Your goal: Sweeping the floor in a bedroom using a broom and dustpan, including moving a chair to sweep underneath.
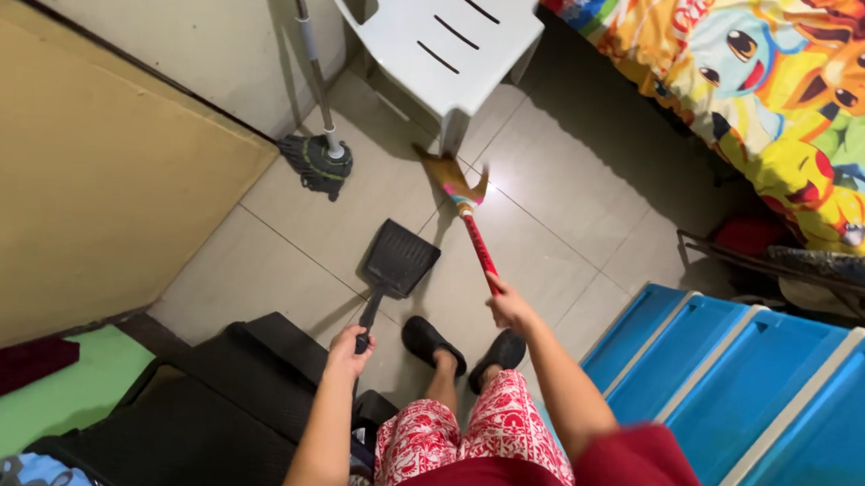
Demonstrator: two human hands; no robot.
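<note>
Left hand (350, 347) clenched on the dustpan (398, 259) handle; grip firm, pan tilted, its mouth toward 12 o'clock, low over the floor (552, 230). Right hand (510, 306) clenched on the red broom (466, 207) stick, near its top end. Stick runs from the hand toward 11 o'clock; bristle head is blurred, just beside the white chair (443, 36) leg, at 1 o'clock of the pan and apart from it.

Step, as I judge it: sweeping toward the pan, mid-stroke. No dirt visible on the tiles; too small to tell.

Next move calls for the pan edge flat on the floor and the bristles drawn from 1 o'clock back into the pan mouth, clear of the chair leg.

Around: slippers (461, 348) at 6 o'clock of the pan, mop (317, 158) leaning on the wall at 10 o'clock, blue bins (769, 409) at 4 o'clock, bed (805, 105) with cartoon sheet at 2 o'clock, black bag (217, 409) at 7 o'clock.
</note>
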